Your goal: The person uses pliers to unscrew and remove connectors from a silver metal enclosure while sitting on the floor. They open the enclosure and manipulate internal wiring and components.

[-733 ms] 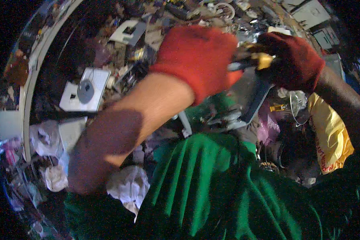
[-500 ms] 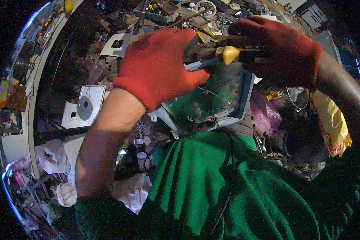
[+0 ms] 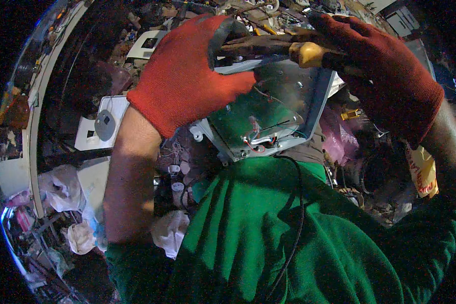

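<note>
Both my hands wear red gloves with dark palms. My left hand (image 3: 187,76) is closed around the left end of a long dark bar-like tool (image 3: 256,48), its thumb pointing right below the bar. At the right, my right hand (image 3: 382,71) is curled round a dark tool with a rounded yellow end (image 3: 308,54), which meets the bar. The kind of either tool is hard to make out. Below them, on my lap, sits a grey-framed appliance casing (image 3: 323,109) with a dark panel and loose wires (image 3: 261,139). The right fingertips are partly hidden.
Scrap and small parts (image 3: 268,20) litter the ground ahead. White plates, one with a grey disc (image 3: 105,125), lie at the left. Pink plastic wrap (image 3: 339,142) and a yellow bag (image 3: 422,169) are at the right. A black cord (image 3: 300,202) runs over my green clothing.
My left hand has shifted left and slightly up, and my right hand has moved right. The yellow end has moved right and up, uncovering more of the casing.
</note>
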### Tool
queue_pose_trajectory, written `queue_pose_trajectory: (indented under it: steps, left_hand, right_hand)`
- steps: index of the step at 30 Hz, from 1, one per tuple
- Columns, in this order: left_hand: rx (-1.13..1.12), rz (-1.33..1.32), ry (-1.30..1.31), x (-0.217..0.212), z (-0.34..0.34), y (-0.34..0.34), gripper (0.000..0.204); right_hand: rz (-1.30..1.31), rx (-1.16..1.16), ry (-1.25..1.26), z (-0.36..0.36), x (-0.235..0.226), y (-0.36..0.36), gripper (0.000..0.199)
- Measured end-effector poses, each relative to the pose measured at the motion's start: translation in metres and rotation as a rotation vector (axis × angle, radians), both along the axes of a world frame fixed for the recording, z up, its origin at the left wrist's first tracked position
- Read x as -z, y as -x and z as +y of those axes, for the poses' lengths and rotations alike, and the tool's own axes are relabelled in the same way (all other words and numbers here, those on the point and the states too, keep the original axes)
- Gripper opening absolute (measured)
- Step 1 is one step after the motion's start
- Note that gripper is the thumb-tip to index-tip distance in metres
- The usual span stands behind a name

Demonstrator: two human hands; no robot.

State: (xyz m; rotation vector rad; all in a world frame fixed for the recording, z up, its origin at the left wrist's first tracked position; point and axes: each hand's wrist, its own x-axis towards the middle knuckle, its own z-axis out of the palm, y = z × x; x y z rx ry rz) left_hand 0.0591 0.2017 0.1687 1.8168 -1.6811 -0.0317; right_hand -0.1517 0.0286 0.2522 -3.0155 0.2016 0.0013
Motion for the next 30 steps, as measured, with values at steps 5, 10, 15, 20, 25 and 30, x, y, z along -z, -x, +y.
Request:
queue_pose_trajectory:
  steps: [5,10,15,20,25,30]
  left_hand:
    - [-0.028,-0.040,0.028,0.000,-0.001,0.001,0.072]
    - [-0.030,-0.051,0.030,0.001,-0.006,0.004,0.079]
    - [-0.059,-0.088,-0.009,0.000,-0.001,0.006,0.080]
    - [-0.045,-0.079,-0.006,-0.004,0.006,0.012,0.082]
    - [-0.037,-0.060,-0.023,-0.007,0.013,0.019,0.078]
    - [-0.025,0.020,-0.029,-0.017,0.017,0.025,0.071]
  right_hand:
    - [-0.176,-0.026,-0.309,-0.018,0.003,0.002,0.034]
    - [-0.108,0.129,-0.280,-0.010,0.000,0.001,0.037]
    - [-0.088,-0.052,-0.037,-0.010,-0.003,0.002,0.049]
    - [-0.050,-0.029,0.308,0.009,0.002,0.016,0.069]
    - [0.044,0.057,0.391,0.045,-0.008,0.031,0.086]
    - [0.031,0.141,0.357,0.061,-0.006,0.041,0.089]
